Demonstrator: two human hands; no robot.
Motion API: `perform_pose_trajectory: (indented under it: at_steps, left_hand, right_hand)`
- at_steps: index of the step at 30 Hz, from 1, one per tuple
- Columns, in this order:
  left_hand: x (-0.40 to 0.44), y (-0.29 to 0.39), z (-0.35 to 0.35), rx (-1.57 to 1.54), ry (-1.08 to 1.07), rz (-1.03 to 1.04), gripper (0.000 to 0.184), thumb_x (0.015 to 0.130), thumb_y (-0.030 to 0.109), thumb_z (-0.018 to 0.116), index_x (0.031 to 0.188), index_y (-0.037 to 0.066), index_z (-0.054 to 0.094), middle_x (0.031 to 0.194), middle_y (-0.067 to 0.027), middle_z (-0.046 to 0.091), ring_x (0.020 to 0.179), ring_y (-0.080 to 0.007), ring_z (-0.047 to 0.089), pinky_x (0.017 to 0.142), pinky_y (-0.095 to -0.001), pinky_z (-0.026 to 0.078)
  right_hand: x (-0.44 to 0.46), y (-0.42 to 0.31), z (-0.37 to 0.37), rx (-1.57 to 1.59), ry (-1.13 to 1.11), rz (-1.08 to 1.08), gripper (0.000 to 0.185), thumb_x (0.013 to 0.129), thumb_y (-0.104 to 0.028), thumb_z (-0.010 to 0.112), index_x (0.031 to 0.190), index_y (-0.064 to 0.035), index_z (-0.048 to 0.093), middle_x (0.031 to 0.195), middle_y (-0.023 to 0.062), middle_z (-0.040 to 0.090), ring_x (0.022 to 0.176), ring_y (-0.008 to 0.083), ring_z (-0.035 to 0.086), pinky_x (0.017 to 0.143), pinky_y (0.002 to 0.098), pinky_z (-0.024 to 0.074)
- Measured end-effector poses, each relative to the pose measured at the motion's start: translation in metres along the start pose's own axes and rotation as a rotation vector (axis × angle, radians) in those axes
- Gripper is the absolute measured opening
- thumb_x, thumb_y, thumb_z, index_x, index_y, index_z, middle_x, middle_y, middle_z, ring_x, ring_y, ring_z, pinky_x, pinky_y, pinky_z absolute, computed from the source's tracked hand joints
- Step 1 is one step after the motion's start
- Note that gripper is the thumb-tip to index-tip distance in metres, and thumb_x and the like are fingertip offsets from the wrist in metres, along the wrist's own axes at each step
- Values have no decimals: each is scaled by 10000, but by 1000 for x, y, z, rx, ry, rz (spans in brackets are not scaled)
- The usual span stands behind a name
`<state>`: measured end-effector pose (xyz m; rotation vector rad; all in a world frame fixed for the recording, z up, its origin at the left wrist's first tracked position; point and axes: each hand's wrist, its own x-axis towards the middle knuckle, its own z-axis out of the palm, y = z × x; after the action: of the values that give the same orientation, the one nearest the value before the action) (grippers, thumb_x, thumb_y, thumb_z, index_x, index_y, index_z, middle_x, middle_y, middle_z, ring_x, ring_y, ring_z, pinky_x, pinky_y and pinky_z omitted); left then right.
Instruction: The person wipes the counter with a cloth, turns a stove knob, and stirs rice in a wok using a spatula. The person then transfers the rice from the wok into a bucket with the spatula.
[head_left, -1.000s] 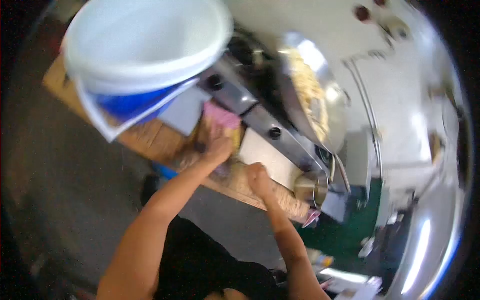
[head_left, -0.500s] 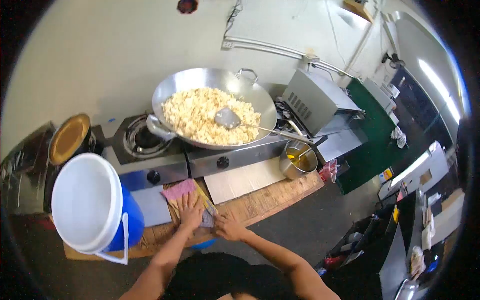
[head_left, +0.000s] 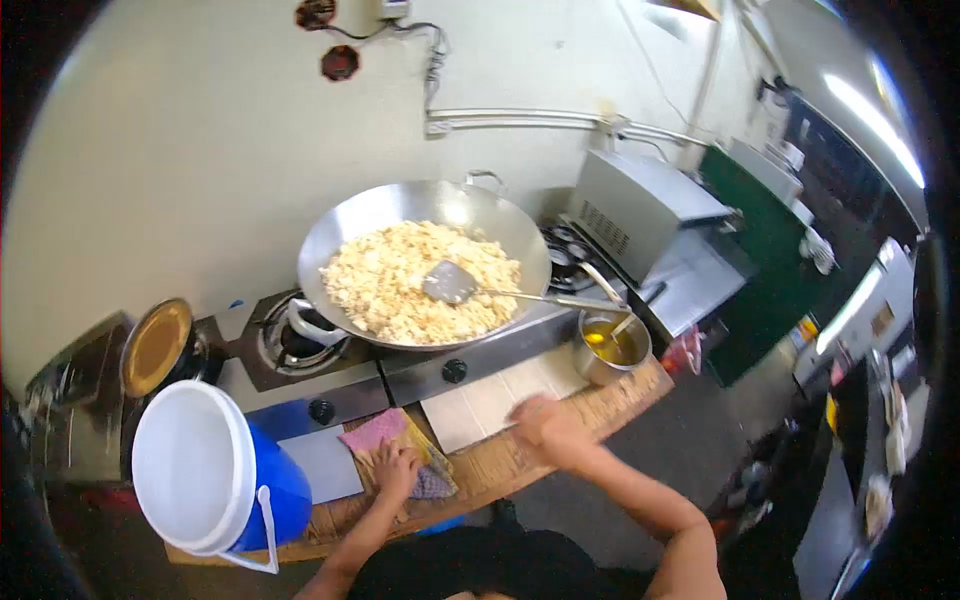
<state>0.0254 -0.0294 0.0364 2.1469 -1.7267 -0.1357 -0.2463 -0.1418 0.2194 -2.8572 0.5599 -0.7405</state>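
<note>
My left hand lies on a folded pink and yellow patterned cloth near the front edge of the wooden counter, fingers spread over it. Above the tiled part of the counter, my right hand is apart from the cloth and smeared by motion, its fingers hard to make out. Behind, a large metal wok on the stove is heaped with pale rice-like food. A long-handled metal spatula rests on the food, handle pointing right.
A blue bucket with a white inside stands at the left. To the right sits a metal pot of yellow liquid with a utensil in it. Gas burners, a brown-topped round pan and a grey metal box line the wall.
My right hand has left the cloth's edge and moved right, toward the pot. My left hand stays on the cloth. The camera view has shifted upward.
</note>
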Motion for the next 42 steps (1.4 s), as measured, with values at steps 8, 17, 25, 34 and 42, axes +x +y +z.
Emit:
perform_pose_trajectory:
  at_steps: [8,17,25,34,42]
  left_hand:
    - [40,-4,-27,-670,266,-333,235,757,175,562,962,60,564,911,-131,563,838,-233,547,729,-315,425]
    - [141,11,-174,-818,961,-368,427,861,246,449,1179,-34,399,877,-107,547,770,-166,510,709,-280,415]
    - [195,-7,-206,-1152,815,-687,329,825,226,495,1006,-49,512,715,-98,551,437,-158,486,400,-283,402]
    - [196,6,-225,-870,783,-698,326,854,222,445,1007,-61,499,703,-107,524,423,-162,497,363,-278,421]
    - [201,-13,-200,-890,892,-674,292,834,211,474,966,-47,504,600,-142,533,363,-202,502,363,-311,417]
  right_hand:
    - [90,122,-95,-482,-215,439,356,751,-249,549,1021,-23,494,871,173,565,899,368,522,802,466,381]
    - [143,182,-180,-558,-277,253,347,733,-189,550,1078,-200,518,743,133,585,687,309,588,608,406,471]
    - [216,265,-106,-908,-258,201,163,752,-135,494,866,-57,581,805,118,602,707,244,611,569,351,497]
    - [271,324,0,-455,-465,102,241,745,-191,518,952,-79,569,877,158,602,816,329,576,722,427,453]
    - [279,281,15,-531,-366,37,410,737,-132,548,1134,-72,460,894,181,585,824,306,580,681,401,468]
